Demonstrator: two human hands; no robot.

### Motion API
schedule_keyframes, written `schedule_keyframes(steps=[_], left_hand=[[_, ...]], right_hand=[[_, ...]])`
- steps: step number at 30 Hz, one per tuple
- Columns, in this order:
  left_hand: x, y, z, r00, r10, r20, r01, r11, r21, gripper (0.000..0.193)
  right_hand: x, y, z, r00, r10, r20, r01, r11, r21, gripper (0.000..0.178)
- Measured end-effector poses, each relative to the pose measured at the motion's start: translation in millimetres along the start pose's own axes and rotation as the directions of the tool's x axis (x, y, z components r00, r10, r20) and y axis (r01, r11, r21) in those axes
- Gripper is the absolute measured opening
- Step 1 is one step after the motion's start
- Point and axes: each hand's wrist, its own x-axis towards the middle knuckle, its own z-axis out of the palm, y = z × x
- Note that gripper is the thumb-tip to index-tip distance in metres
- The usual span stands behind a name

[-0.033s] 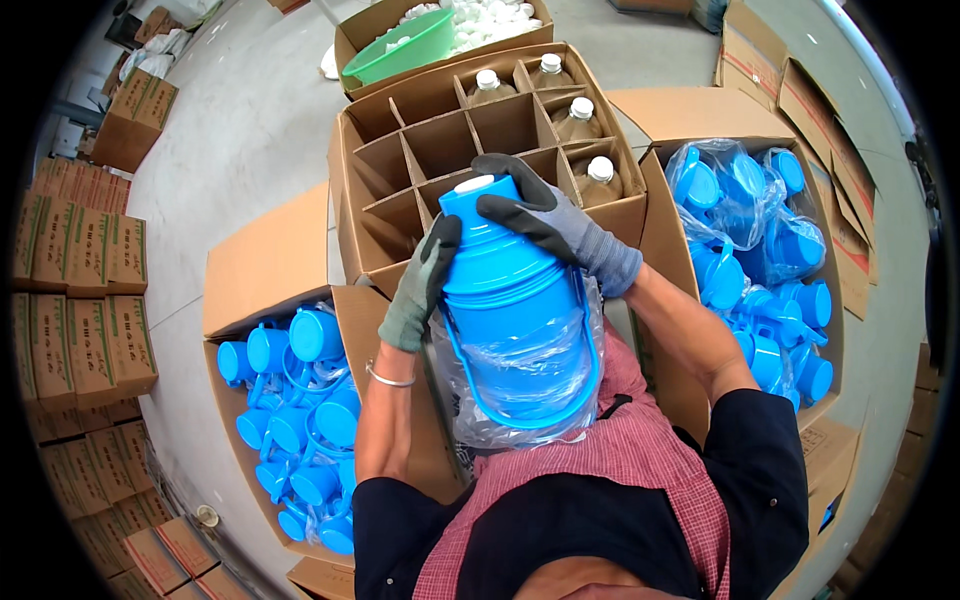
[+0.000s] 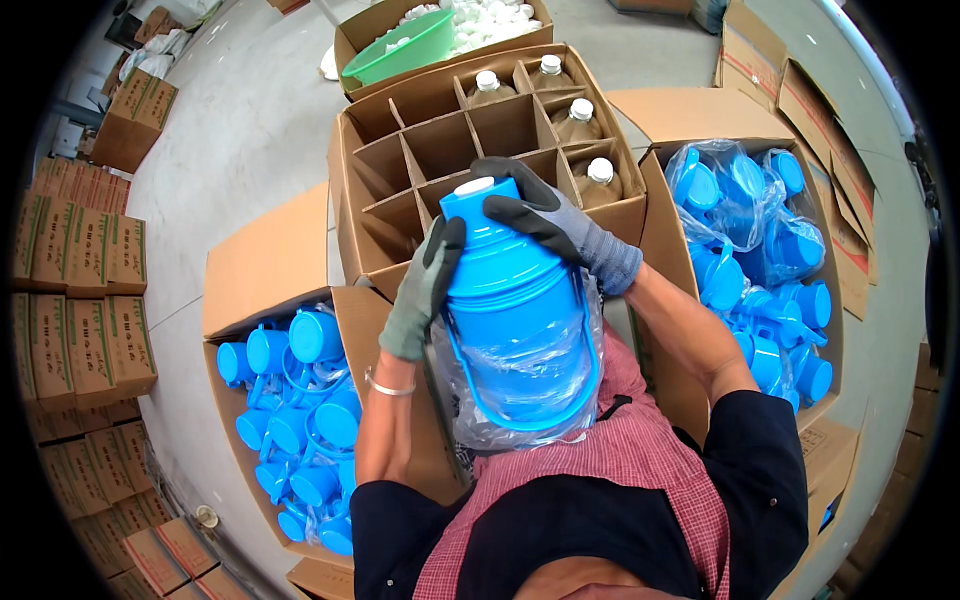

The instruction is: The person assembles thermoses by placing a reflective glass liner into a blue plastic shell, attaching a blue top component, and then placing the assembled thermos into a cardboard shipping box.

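Note:
Between my hands I hold a blue plastic container (image 2: 515, 310), its tapered top tilted away from me. A white cap (image 2: 474, 185) sits at its narrow end, and a blue loop handle hangs around its lower body. Clear plastic wrap (image 2: 590, 400) covers the lower part. My left hand (image 2: 428, 285), in a grey-green glove, is closed against the left side of the top. My right hand (image 2: 560, 222), in a grey and black glove, wraps over the right side. The container is in front of a divided carton (image 2: 350, 210) and partly hides its near side.
Several clear bottles with white caps, one a bottle (image 2: 600, 183), stand in the carton's right compartments. Open boxes of blue cups (image 2: 315, 335) and bagged blue containers (image 2: 745, 180) flank me. Beyond lies a green basin (image 2: 400, 45) among white caps. Stacked cartons (image 2: 90, 250) line the left.
Both hands have shifted very slightly on the container's top; my left forearm is a little lower. Everything else looks the same.

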Motion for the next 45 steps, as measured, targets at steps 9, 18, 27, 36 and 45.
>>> schedule_keyframes(steps=[9,18,27,36,45], left_hand=[[-1,-13,-3,0.995,-0.044,-0.092,0.016,0.956,-0.294,0.061],[8,-78,40,0.986,-0.114,0.119,0.163,0.783,-0.6,0.062],[-33,-51,49,0.99,-0.034,0.135,0.109,0.79,-0.603,0.059],[-123,17,66,0.814,0.145,0.562,0.257,0.778,-0.574,0.041],[-130,28,103,0.905,0.209,0.37,-0.135,0.967,-0.216,0.053]], right_hand=[[-3,-29,8,0.984,0.174,-0.046,-0.18,0.968,-0.174,0.07],[14,-70,-33,0.909,-0.326,0.259,0.384,0.897,-0.221,0.078],[-20,-110,-61,0.974,0.155,0.168,-0.005,0.747,-0.665,0.051],[-56,-144,-87,0.952,-0.02,0.305,0.18,0.843,-0.507,0.057],[-59,-128,-83,0.99,0.104,0.094,-0.015,0.745,-0.667,0.063]])
